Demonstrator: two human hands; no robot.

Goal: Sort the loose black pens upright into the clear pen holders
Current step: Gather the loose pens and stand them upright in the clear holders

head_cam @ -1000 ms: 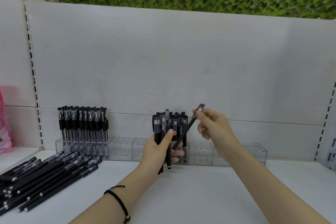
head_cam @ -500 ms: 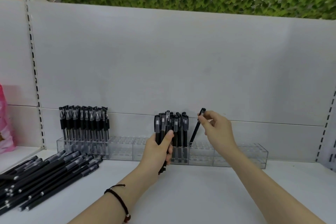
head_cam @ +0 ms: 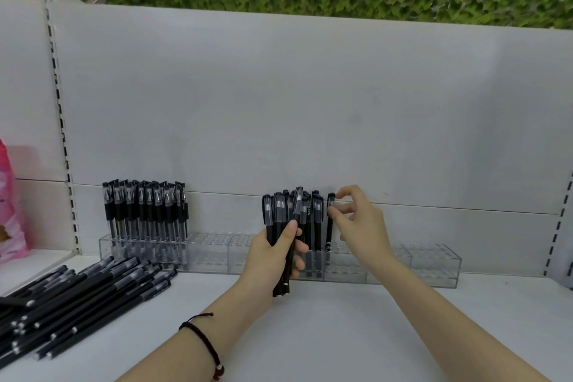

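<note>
A row of clear pen holders (head_cam: 434, 263) runs along the back of the white shelf. Several black pens (head_cam: 145, 214) stand upright in the left holder, and a few more (head_cam: 316, 226) stand in the middle one. My left hand (head_cam: 273, 257) grips a bunch of black pens (head_cam: 280, 217) upright in front of the middle holder. My right hand (head_cam: 359, 223) pinches the cap of a single black pen (head_cam: 329, 226) that stands upright in the holder just right of the others. A pile of loose black pens (head_cam: 77, 298) lies at the lower left.
The white shelf surface (head_cam: 341, 335) spreads in front of the holders. A white back panel (head_cam: 310, 102) rises behind them, with slotted uprights at both sides. A pink bag (head_cam: 9, 211) hangs at the far left. Green foliage shows above.
My right hand has swung the single pen from a slant to upright and lowered it into the holder beside the standing pens. My left hand has kept its bunch nearly still.
</note>
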